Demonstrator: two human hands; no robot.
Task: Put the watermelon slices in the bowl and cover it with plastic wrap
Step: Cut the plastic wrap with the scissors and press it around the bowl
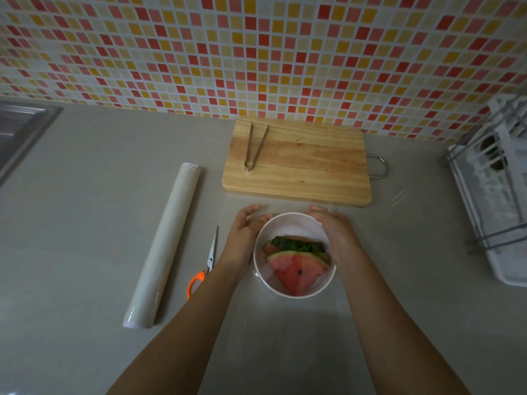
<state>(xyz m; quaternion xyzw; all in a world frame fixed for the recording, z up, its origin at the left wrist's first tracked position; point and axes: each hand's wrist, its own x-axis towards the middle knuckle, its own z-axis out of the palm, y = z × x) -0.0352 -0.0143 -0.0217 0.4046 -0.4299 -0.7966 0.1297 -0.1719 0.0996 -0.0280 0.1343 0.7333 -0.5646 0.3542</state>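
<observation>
A white bowl (288,223) stands on the grey counter and holds watermelon slices (296,270), red flesh and green rind showing. A clear sheet of plastic wrap (396,198) lies over the bowl and spreads onto the counter around it. My left hand (245,226) presses against the bowl's left side, fingers curved round the rim. My right hand (332,228) cups the bowl's far right side, on top of the film. Both hands rest on the wrapped bowl. The roll of plastic wrap (165,243) lies to the left.
Orange-handled scissors (206,260) lie between the roll and my left arm. A wooden cutting board (302,163) with metal tongs (254,146) sits behind the bowl by the tiled wall. A white dish rack (493,189) stands at the right, a sink (20,132) at the far left.
</observation>
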